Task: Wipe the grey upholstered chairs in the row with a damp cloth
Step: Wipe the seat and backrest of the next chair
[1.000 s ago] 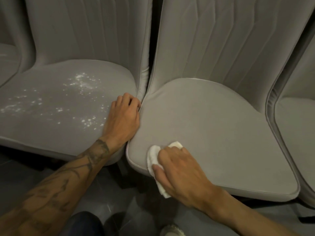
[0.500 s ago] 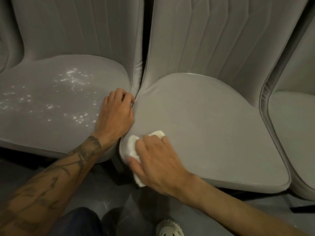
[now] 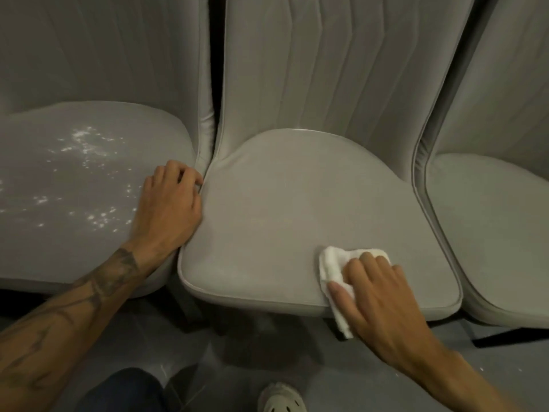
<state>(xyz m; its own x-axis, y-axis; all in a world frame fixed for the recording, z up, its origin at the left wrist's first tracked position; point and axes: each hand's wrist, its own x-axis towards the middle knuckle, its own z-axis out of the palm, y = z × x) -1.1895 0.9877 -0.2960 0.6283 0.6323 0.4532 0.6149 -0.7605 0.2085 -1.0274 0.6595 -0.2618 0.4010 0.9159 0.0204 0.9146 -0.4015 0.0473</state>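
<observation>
Three grey upholstered chairs stand side by side. On the middle chair's seat (image 3: pixel 297 209), near its front right edge, lies a folded white cloth (image 3: pixel 334 263), and my right hand (image 3: pixel 383 295) presses on it with fingers and thumb around it; part of the cloth hangs over the front edge. My left hand (image 3: pixel 169 209) rests on the right edge of the left chair's seat (image 3: pixel 74 227), fingers curled at the gap between the two chairs. White specks are scattered over the left seat. The right chair (image 3: pixel 499 221) shows only partly.
Tall ribbed chair backs (image 3: pixel 326 69) rise behind the seats. Below lies a grey floor (image 3: pixel 267 352), with my knee in dark trousers (image 3: pixel 118 391) and a light shoe (image 3: pixel 282 399) at the bottom edge. Dark chair legs show under the seats.
My right hand has slid the cloth from the front left corner of the middle seat rightwards along its front edge. My left hand has stayed at the gap between the chairs.
</observation>
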